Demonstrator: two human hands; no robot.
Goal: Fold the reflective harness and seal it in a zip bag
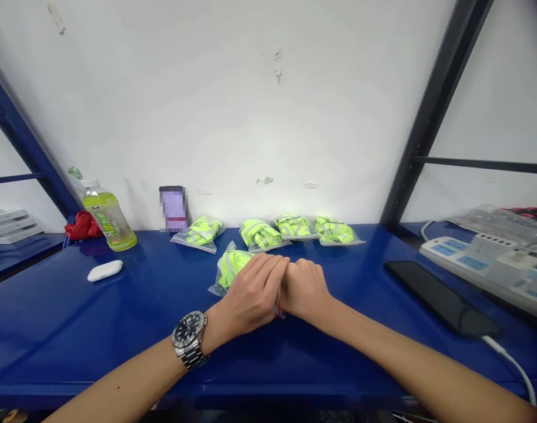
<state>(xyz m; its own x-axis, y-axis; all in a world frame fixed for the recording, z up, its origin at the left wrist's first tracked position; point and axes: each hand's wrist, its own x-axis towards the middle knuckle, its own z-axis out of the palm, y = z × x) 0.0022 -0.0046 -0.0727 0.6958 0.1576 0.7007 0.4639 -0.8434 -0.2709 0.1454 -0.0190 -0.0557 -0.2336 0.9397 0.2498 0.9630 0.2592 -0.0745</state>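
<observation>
A clear zip bag (233, 265) with a folded neon-yellow reflective vest inside lies in front of me, partly hidden behind my left hand. My left hand (256, 294), with a steel watch (189, 330) on its wrist, is closed at the bag's near right side. My right hand (306, 288) is closed too, its fingers pressed against the left ones. Between the two, a small strip of plastic with a red line, looking like the bag's zip edge, pokes out below. The fingertips themselves are hidden.
Several similar bagged vests (259, 234) line the wall on the blue table (163, 305). To the left are a drink bottle (110, 217), a white earbud case (105, 270) and a propped phone (175, 208). A charging phone (440, 296) and power strips (484, 258) are right.
</observation>
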